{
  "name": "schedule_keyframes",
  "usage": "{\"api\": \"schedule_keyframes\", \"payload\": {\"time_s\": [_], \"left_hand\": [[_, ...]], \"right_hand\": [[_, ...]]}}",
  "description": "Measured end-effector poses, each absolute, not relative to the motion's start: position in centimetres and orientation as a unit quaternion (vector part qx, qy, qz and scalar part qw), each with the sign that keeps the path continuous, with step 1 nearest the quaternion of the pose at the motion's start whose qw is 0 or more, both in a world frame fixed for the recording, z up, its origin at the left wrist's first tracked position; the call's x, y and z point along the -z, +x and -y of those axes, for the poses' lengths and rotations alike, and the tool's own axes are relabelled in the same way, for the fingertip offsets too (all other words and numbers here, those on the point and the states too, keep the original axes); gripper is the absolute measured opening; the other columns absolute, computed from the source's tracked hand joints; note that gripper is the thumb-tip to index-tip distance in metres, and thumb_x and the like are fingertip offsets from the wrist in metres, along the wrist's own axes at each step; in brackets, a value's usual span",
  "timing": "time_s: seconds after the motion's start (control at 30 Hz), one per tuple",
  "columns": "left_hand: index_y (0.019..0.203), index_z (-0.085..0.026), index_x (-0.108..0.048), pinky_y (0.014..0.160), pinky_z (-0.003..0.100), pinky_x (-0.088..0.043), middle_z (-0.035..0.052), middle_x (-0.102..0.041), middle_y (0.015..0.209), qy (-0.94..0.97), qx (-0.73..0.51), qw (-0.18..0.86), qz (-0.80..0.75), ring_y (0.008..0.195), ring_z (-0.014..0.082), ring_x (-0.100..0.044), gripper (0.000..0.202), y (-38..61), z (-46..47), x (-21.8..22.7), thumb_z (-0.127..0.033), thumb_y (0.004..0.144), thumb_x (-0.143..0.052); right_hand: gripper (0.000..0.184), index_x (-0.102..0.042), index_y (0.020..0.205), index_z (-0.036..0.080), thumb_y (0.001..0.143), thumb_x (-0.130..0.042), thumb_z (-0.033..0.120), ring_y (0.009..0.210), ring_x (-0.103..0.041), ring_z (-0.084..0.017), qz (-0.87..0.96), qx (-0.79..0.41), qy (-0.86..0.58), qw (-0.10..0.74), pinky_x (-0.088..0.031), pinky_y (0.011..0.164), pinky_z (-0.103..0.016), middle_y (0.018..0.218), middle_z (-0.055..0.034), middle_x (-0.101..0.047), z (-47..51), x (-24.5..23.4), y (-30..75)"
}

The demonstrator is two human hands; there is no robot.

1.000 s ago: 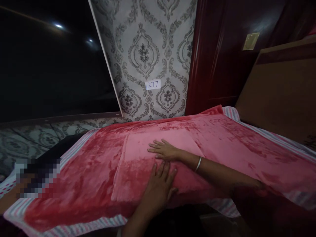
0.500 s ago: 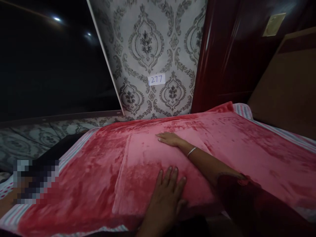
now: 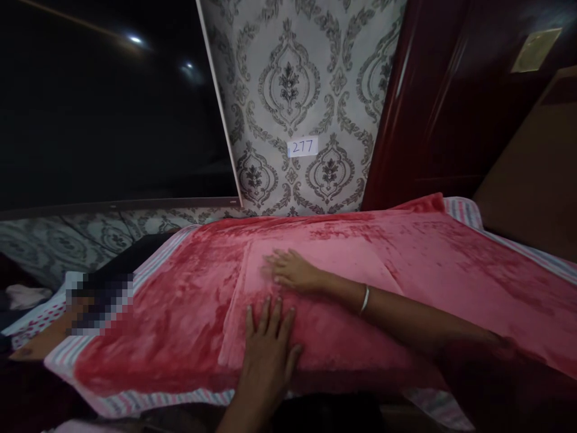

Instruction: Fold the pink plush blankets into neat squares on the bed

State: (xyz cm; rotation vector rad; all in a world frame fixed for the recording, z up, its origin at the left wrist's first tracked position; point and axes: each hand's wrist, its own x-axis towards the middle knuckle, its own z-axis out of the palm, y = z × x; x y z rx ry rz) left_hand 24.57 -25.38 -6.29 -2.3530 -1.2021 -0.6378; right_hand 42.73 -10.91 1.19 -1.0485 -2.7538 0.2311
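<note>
A folded pink plush blanket (image 3: 347, 258) lies flat on a larger red-pink plush cover. My left hand (image 3: 269, 340) rests palm down on its near left part, fingers spread. Farther back, my right hand (image 3: 295, 270) lies across the upper left part of the same folded blanket, its fingers stretched out and slightly blurred. A pale bracelet (image 3: 365, 299) circles my right wrist. Neither hand grips the fabric. Layered edges show along the folded blanket's left side.
The plush cover (image 3: 171, 325) spreads over a raised surface above a striped cloth (image 3: 126, 402). Behind stand a large dark screen (image 3: 112, 120), patterned wallpaper with a "277" label (image 3: 303, 146), and a dark red panel (image 3: 433, 108). A cardboard box (image 3: 536, 156) stands right.
My right hand has moved left and a little nearer across the folded blanket. My left hand has shifted left over it. The camera view has turned slightly left.
</note>
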Motion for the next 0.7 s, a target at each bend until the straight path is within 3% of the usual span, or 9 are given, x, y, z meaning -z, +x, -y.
{"api": "schedule_keyframes", "payload": {"time_s": [0.13,0.33,0.5,0.7], "left_hand": [[0.153,-0.033,-0.042,0.121,0.068,-0.01,0.009,-0.033,0.164,-0.827,0.242,0.228,0.454,0.153,0.0398,-0.021,0.068,24.5,25.7,7.7,-0.038,0.088,-0.061],[0.156,-0.038,-0.035,0.121,0.07,-0.015,0.0056,-0.031,0.165,-0.837,0.226,0.185,0.462,0.152,0.0403,-0.022,0.076,24.4,25.7,8.4,-0.039,0.085,-0.064],[0.156,-0.039,-0.034,0.121,0.072,-0.012,0.0041,-0.028,0.166,-0.835,0.236,0.161,0.469,0.153,0.041,-0.017,0.077,24.4,25.7,9.2,-0.039,0.085,-0.064],[0.154,-0.041,-0.039,0.121,0.07,-0.014,0.0022,-0.029,0.166,-0.824,0.23,0.146,0.497,0.154,0.0392,-0.018,0.074,25.0,26.0,8.9,-0.031,0.085,-0.064]], "right_hand": [[0.056,-0.028,0.158,0.042,0.104,-0.035,0.055,0.156,-0.006,-0.029,0.953,-0.097,-0.28,0.06,-0.004,0.122,-0.062,0.169,0.0027,-0.015,10.3,-0.4,39.8],[0.061,-0.027,0.159,0.042,0.101,-0.035,0.062,0.156,-0.006,-0.033,0.927,-0.117,-0.353,0.044,-0.009,0.12,-0.066,0.169,0.0032,-0.014,3.9,0.3,38.2],[0.061,-0.029,0.159,0.038,0.103,-0.031,0.062,0.153,-0.023,-0.027,0.893,-0.177,-0.41,0.063,-0.018,0.123,-0.052,0.167,0.0003,-0.023,0.3,1.1,37.9],[0.061,-0.031,0.159,0.036,0.103,-0.029,0.061,0.152,-0.026,-0.023,0.891,-0.181,-0.404,0.099,-0.019,0.124,-0.046,0.165,-0.0004,-0.029,-0.4,1.6,38.1]]}}
